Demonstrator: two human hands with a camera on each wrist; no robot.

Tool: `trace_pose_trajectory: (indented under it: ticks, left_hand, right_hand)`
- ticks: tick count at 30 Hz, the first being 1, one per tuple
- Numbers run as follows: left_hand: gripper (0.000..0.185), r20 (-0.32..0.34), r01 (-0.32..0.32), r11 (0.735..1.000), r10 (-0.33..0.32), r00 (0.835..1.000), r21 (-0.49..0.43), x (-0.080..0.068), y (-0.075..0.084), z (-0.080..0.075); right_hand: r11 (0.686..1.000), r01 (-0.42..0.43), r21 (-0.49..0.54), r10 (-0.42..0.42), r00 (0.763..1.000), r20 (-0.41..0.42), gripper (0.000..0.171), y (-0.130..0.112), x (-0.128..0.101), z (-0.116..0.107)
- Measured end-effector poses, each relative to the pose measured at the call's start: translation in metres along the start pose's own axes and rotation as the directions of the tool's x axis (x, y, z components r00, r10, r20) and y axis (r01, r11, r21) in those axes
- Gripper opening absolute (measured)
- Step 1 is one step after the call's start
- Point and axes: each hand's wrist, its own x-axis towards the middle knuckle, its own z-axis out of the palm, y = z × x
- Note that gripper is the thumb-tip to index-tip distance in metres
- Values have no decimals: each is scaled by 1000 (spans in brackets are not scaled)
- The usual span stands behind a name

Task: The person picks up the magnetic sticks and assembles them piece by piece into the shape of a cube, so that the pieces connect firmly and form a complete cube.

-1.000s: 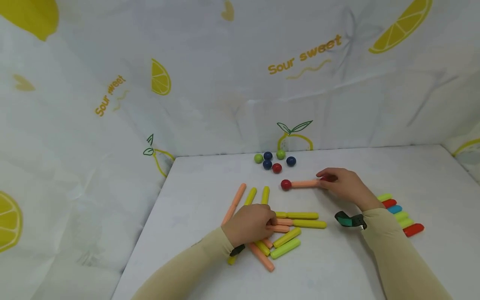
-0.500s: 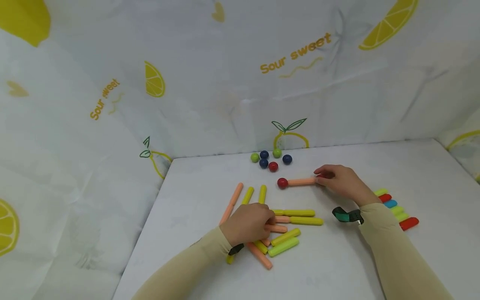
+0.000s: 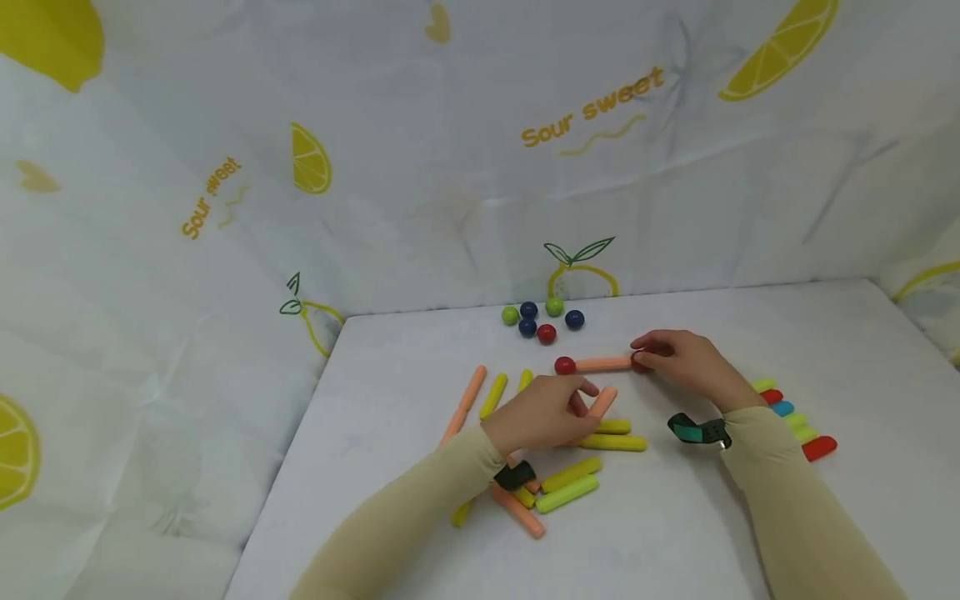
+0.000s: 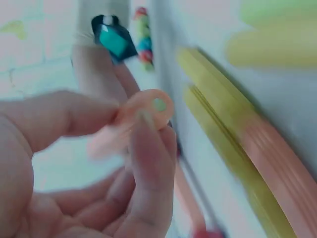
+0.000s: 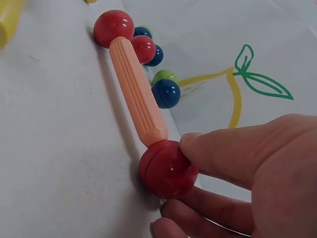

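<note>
My left hand (image 3: pixel 543 410) pinches a loose orange rod (image 3: pixel 603 402) between thumb and fingers, over the pile of rods. In the left wrist view that rod (image 4: pixel 157 110) points its round end, with a pale dot in it, at the camera. My right hand (image 3: pixel 686 367) holds the red ball (image 5: pixel 168 169) at the near end of an orange rod (image 5: pixel 138 91). A second red ball (image 5: pixel 114 29) caps this rod's other end. The joined piece lies along the white table.
Yellow rods (image 3: pixel 618 442), a lime rod (image 3: pixel 567 494) and orange rods (image 3: pixel 517 511) lie around my left hand. Behind sit several loose balls, among them a red one (image 3: pixel 547 334). Coloured rods (image 3: pixel 819 448) line up by my right forearm. A printed cloth (image 3: pixel 420 167) hangs behind the table.
My left hand has lifted an orange rod from the pile and moved right and away, toward the ball-ended piece. My right hand stays at the red ball.
</note>
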Motion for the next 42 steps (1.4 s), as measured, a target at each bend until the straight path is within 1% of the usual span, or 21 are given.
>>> trace_pose_trajectory:
  ticks: [2, 3, 5, 7, 9, 10, 12, 15, 20, 22, 26, 30, 33, 35, 36, 38, 40, 42]
  left_hand:
    - [31, 10, 64, 995, -63, 998, -72, 18, 14, 7]
    - [27, 15, 90, 992, -89, 996, -89, 27, 19, 11]
    - [18, 28, 121, 981, -118, 993, -151, 42, 27, 18]
    - [18, 46, 152, 967, -146, 988, -206, 53, 34, 25]
    - [22, 63, 174, 950, -163, 985, -259, 62, 38, 30]
    - [24, 65, 182, 944, -171, 983, -274, 65, 39, 33]
    - [27, 56, 215, 933, -208, 977, -287, 72, 41, 37]
    - [29, 32, 243, 927, -244, 969, -284, 79, 40, 41]
    - [31, 1, 241, 928, -252, 968, -285, 88, 39, 45]
    - [32, -12, 243, 926, -257, 966, -287, 90, 39, 45]
    - [31, -28, 256, 924, -275, 961, -285, 92, 40, 46]
    - [30, -45, 256, 927, -278, 960, -274, 91, 39, 48]
    - [28, -56, 250, 927, -276, 960, -280, 87, 38, 48]
    - [25, -70, 246, 930, -274, 959, -273, 82, 36, 47]
    - [28, -77, 247, 931, -277, 958, -268, 78, 35, 46]
    - [40, -96, 238, 942, -266, 959, -237, 67, 31, 42]
    - [48, -120, 221, 957, -246, 962, -188, 50, 22, 34]
    - [44, -151, 193, 972, -212, 966, -131, 28, 8, 23]
  right_hand:
    - [1000, 8, 18, -8, 1000, 6, 41, 1, -1, 0]
    - [1000, 12, 23, -12, 1000, 8, 41, 1, -1, 0]
    - [999, 19, 31, -20, 1000, 9, 40, 1, -2, -1]
    - [999, 32, 34, -32, 999, 5, 39, 1, -3, -3]
    - [998, 47, 37, -47, 999, 1, 38, 0, -4, -4]
    - [998, 53, 37, -53, 999, -2, 38, 1, -4, -5]
    - [997, 63, 36, -63, 998, -4, 37, 1, -4, -6]
    - [997, 73, 30, -73, 997, -2, 35, 1, -3, -5]
    - [997, 82, 17, -82, 997, -9, 33, 2, -2, -7]
    - [997, 79, 15, -79, 997, -5, 33, 2, -2, -7]
    - [998, 65, 16, -65, 998, 9, 36, 2, -2, -6]
    - [998, 62, 13, -62, 998, 17, 38, 1, -1, -4]
    - [998, 56, 13, -57, 998, 16, 37, 0, 0, -3]
    - [999, 47, 11, -47, 999, 17, 38, 0, 0, -3]
    - [999, 39, 11, -39, 999, 18, 39, 0, 0, -3]
    - [1000, 27, 9, -27, 999, 18, 40, 1, 0, -3]
    - [1000, 16, 3, -17, 1000, 16, 41, 2, 1, -4]
    - [1000, 1, -2, -1, 1000, 13, 40, 2, 1, -5]
